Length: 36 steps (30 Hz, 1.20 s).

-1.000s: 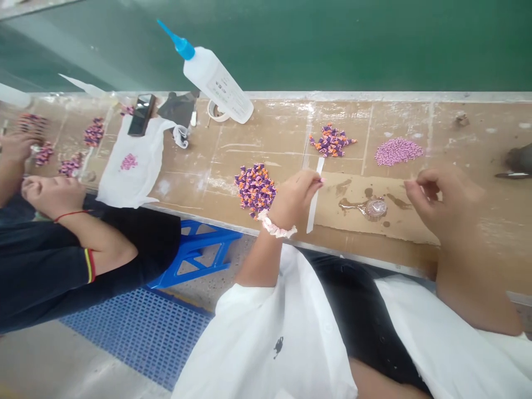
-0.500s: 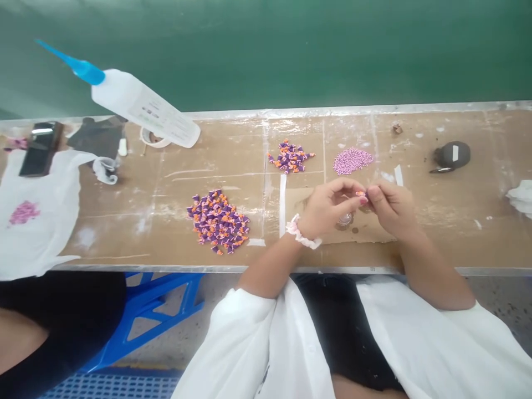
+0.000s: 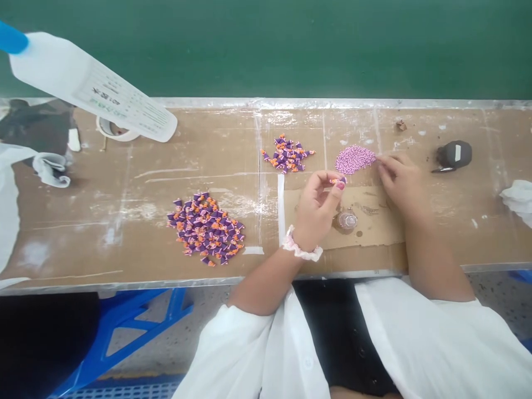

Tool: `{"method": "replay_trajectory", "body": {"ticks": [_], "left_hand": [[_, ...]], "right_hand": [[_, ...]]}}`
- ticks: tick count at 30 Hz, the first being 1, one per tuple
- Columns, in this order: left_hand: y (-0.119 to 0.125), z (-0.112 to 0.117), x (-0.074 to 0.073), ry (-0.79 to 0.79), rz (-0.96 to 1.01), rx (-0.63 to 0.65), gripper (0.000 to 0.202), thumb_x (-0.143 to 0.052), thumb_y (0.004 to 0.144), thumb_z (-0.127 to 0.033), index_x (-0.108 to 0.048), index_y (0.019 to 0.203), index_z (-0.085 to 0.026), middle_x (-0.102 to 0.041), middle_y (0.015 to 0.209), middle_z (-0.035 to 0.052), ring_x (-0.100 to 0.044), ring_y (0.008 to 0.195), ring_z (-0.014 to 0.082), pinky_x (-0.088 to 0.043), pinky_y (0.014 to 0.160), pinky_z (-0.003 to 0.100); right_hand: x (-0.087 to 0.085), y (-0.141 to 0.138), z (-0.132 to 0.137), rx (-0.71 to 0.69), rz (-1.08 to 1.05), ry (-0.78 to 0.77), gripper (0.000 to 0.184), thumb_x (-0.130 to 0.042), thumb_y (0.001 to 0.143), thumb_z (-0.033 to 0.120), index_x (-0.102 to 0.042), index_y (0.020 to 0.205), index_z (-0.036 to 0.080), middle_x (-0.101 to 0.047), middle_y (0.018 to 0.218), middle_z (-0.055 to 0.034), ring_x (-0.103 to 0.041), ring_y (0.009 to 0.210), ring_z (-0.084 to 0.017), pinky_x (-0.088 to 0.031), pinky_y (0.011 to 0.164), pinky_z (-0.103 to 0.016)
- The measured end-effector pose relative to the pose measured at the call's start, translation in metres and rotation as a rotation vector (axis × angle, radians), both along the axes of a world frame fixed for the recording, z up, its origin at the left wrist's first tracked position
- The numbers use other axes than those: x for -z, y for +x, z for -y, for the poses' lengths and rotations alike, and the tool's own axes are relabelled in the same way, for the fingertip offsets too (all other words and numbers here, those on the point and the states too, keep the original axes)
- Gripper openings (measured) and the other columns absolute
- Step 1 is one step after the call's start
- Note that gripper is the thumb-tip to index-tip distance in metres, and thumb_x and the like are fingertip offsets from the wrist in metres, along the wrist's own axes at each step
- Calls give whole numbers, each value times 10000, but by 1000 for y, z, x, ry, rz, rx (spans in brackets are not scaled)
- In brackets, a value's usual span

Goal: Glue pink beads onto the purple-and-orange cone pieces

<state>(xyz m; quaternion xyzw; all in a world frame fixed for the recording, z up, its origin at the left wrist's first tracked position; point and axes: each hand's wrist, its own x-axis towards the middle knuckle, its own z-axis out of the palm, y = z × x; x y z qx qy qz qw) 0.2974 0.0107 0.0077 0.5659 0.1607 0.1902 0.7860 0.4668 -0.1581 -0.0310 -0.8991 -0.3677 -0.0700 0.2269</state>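
Note:
My left hand [image 3: 318, 208] is raised over the brown bench [image 3: 137, 183], fingertips pinched on a small orange and purple piece [image 3: 336, 180]. My right hand [image 3: 399, 180] reaches forward, its fingertips at the right edge of a pile of tiny pink beads [image 3: 354, 158]; whether it holds a bead is hidden. A small round glue puddle or cap [image 3: 347, 220] lies on the cardboard sheet [image 3: 374, 221] between my hands. A small heap of purple and orange pieces [image 3: 286, 154] lies behind my left hand, and a larger heap [image 3: 205, 228] lies to its left.
A white squeeze bottle [image 3: 91, 88] with a blue nozzle lies tilted at the back left over a tape roll [image 3: 116, 130]. A dark grey object [image 3: 453, 155] sits at the right, white cloth [image 3: 517, 197] at the far right edge. A blue stool [image 3: 137, 324] stands below the bench.
My hands, joined half a second ago, have parted: the right moved forward to the pink beads, the left stayed holding the piece. The view has shifted right since one second ago.

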Motion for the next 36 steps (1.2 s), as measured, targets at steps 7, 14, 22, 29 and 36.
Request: {"method": "replay_trajectory", "body": {"ticks": [7,14,22,29,36], "left_hand": [[-1,5,5,218,26,-43,268,-600,909,-454,-574,954,-192,-622,1033,65,-585,953,124,-514,747,211],[0,3,7,253,46,-57,255,-587,922,-440,-574,986,-194,-640,1047,63,-615,937,115,-526,736,213],[3,4,13,202,104,-61,255,-572,939,-418,-555,1071,-200,-663,986,50,-616,791,80,-520,643,183],[4,3,16,238,122,-73,322,-590,937,-384,-506,1217,-249,-638,876,4,-641,751,80,-544,672,202],[4,5,18,254,109,-58,278,-576,940,-392,-539,1167,-235,-632,870,3,-621,739,69,-545,674,192]], "right_hand": [[-4,-2,3,62,-24,-33,262,-517,897,286,-752,984,208,-691,974,-102,-656,866,-257,-534,798,-408],[3,11,10,185,4,28,277,-533,840,236,-699,1057,191,-671,917,-87,-610,726,-220,-523,795,-419],[9,13,3,179,-4,-26,342,-501,885,303,-730,1121,212,-636,1016,-122,-628,921,-280,-521,839,-460],[5,16,8,199,-56,18,160,-568,806,230,-714,869,214,-665,902,-81,-622,822,-253,-514,838,-448],[3,19,4,256,-107,12,30,-593,771,192,-586,761,219,-656,873,-72,-610,820,-253,-488,831,-442]]}}
